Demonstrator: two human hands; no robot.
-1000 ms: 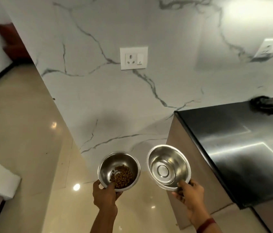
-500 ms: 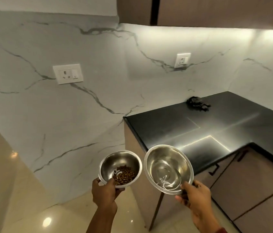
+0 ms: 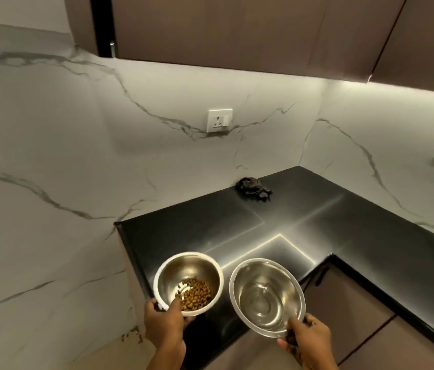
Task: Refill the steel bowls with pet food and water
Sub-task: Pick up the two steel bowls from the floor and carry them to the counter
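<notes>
My left hand [image 3: 164, 323] grips the near rim of a small steel bowl [image 3: 188, 273], thumb inside the rim. Brown pet food kibble [image 3: 194, 293] covers part of its bottom. My right hand [image 3: 308, 340] pinches the near rim of a second steel bowl [image 3: 266, 295] with a little clear water in it, tilted toward me. Both bowls hang in the air above the front-left corner of the black countertop [image 3: 237, 231].
A crumpled dark cloth [image 3: 254, 192] lies at the back of the L-shaped counter by the marble wall. Sockets [image 3: 220, 120] sit on the wall. Brown cabinets [image 3: 237, 30] hang overhead; drawers [image 3: 349, 311] stand below right. Scattered kibble [image 3: 130, 333] lies on the floor.
The view has swung right and up, so the counter now lies under the bowls. Both hands carried the bowls from beside the counter's end to above its front corner.
</notes>
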